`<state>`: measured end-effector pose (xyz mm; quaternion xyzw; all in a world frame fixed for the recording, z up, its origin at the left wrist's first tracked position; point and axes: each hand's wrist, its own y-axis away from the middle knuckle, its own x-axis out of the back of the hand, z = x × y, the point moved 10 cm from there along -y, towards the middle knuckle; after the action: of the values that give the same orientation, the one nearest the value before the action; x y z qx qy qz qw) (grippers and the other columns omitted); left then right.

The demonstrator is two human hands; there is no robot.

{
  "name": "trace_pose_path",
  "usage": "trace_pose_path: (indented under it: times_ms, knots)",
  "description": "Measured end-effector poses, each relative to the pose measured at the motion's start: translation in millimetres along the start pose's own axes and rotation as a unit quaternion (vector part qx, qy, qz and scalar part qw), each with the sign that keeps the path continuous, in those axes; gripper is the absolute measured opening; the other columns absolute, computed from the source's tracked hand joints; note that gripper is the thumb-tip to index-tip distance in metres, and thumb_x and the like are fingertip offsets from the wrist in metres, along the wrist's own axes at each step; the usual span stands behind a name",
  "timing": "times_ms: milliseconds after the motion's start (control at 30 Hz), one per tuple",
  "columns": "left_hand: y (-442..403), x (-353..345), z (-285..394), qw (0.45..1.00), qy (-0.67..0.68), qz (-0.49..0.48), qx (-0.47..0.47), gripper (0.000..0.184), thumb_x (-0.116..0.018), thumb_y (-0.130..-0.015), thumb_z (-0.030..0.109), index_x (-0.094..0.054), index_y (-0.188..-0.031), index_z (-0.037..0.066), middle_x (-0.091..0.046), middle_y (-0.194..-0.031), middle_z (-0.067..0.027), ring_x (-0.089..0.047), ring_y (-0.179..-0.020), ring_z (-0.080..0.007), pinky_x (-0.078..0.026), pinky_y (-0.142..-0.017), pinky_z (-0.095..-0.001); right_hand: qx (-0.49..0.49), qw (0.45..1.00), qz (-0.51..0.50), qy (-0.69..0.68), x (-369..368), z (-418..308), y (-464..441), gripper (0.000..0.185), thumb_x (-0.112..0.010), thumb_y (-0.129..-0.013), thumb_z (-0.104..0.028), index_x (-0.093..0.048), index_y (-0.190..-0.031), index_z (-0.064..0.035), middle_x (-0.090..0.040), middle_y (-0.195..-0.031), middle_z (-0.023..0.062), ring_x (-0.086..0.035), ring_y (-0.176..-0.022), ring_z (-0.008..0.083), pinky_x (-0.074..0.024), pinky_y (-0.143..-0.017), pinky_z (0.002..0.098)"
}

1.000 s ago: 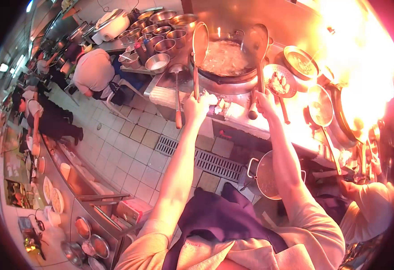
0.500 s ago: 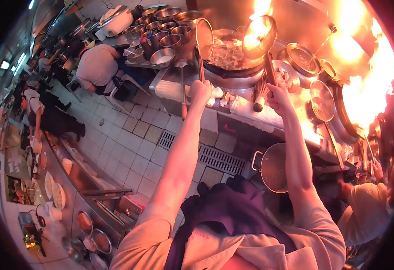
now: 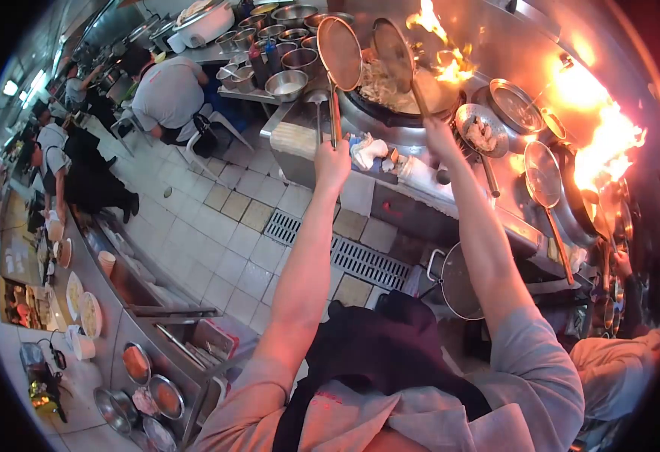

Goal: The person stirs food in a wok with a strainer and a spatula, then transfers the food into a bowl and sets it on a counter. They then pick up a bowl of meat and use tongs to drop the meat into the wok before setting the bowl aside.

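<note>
My left hand point(image 3: 333, 160) is closed round the handle of a long-handled strainer point(image 3: 340, 54), its round head raised upright at the left rim of a large wok point(image 3: 367, 108). Closed on the handle of a second long-handled strainer point(image 3: 394, 54), my right hand point(image 3: 441, 137) is over the wok's front edge. The two heads stand apart, leaning away from each other. Pale food in strips point(image 3: 379, 89) lies in the wok, and flames point(image 3: 454, 68) rise at its back right. Beside my right hand rests a perforated skimmer point(image 3: 483, 135) with pieces of food in it.
A ladle point(image 3: 317, 98) and a folded cloth point(image 3: 367, 153) lie left of the wok. On the right are another strainer point(image 3: 543, 173) and a second wok with tall flames point(image 3: 608, 143), where a co-worker point(image 3: 620, 369) stands. Several metal bowls point(image 3: 286, 84) crowd the back left.
The right strainer has swung left and its head now tilts left. My right hand has moved slightly left and up. The flames behind the wok and at the right are smaller.
</note>
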<state>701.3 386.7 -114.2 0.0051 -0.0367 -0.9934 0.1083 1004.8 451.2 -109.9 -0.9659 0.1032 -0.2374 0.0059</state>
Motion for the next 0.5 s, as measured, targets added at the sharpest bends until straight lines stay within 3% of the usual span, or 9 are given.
trace_pose_path:
  times_ms: [67, 167, 267, 367, 467, 500]
  knots:
    - [13.0, 8.3, -1.0, 0.998, 0.049, -0.018, 0.030, 0.015, -0.052, -0.084, 0.016, -0.049, -0.075, 0.004, -0.046, -0.058, -0.0017, -0.036, -0.038, -0.0056, -0.021, -0.032, -0.0233, -0.106, 0.993, -0.009, -0.055, 5.0, -22.8, 8.1, 0.037, -0.046, -0.092, -0.033, -0.057, -0.099, 0.0014, -0.049, -0.054, 0.0065, -0.043, -0.038, 0.0173, -0.0345, -0.036, 0.0345]
    - [19.2, 16.3, -7.7, 0.994, 0.082, -0.022, 0.069, 0.015, -0.053, -0.085, 0.016, -0.048, -0.077, 0.005, -0.045, -0.058, -0.0011, -0.034, -0.038, -0.0047, -0.020, -0.032, -0.0226, 0.042, 0.998, 0.033, 0.031, 14.5, -23.6, 34.3, 0.037, -0.047, -0.092, -0.031, -0.057, -0.105, 0.0022, -0.061, -0.074, 0.0181, -0.060, -0.066, 0.0297, -0.0469, -0.060, 0.0402]
    - [22.9, 23.1, -9.4, 0.989, 0.120, -0.014, 0.091, 0.015, -0.054, -0.085, 0.017, -0.047, -0.078, 0.006, -0.045, -0.057, 0.0000, -0.034, -0.037, -0.0044, -0.020, -0.031, -0.0222, 0.066, 0.995, 0.041, 0.057, -3.1, 4.2, 49.3, 0.038, -0.047, -0.091, -0.034, -0.058, -0.109, -0.0019, -0.062, -0.100, 0.0258, -0.059, -0.099, 0.0412, -0.0446, -0.086, 0.0435]
    - [21.8, 21.8, -14.4, 0.985, 0.142, -0.012, 0.096, 0.015, -0.053, -0.086, 0.017, -0.046, -0.078, 0.007, -0.044, -0.056, 0.0015, -0.033, -0.036, -0.0047, -0.020, -0.031, -0.0219, 0.063, 0.991, 0.026, 0.114, -16.6, 20.8, -1.5, 0.037, -0.046, -0.091, -0.035, -0.058, -0.111, -0.0067, -0.063, -0.098, 0.0242, -0.059, -0.093, 0.0436, -0.0458, -0.081, 0.0441]
    - [23.3, 20.5, -9.8, 0.984, 0.149, -0.029, 0.089, 0.014, -0.053, -0.087, 0.016, -0.045, -0.079, 0.006, -0.045, -0.057, 0.0006, -0.033, -0.037, -0.0046, -0.021, -0.031, -0.0219, -0.166, 0.986, -0.024, 0.021, -5.5, -25.7, 15.9, 0.038, -0.047, -0.091, -0.035, -0.059, -0.112, -0.0050, -0.064, -0.097, 0.0231, -0.060, -0.094, 0.0408, -0.0460, -0.081, 0.0426]
    - [23.0, 21.3, -8.4, 0.984, 0.151, -0.024, 0.089, 0.015, -0.053, -0.087, 0.016, -0.046, -0.080, 0.006, -0.045, -0.057, 0.0003, -0.033, -0.037, -0.0045, -0.021, -0.031, -0.0220, -0.086, 0.996, 0.005, 0.034, 2.0, -36.0, 17.7, 0.039, -0.047, -0.091, -0.035, -0.059, -0.114, -0.0052, -0.064, -0.098, 0.0229, -0.061, -0.095, 0.0398, -0.0460, -0.082, 0.0419]
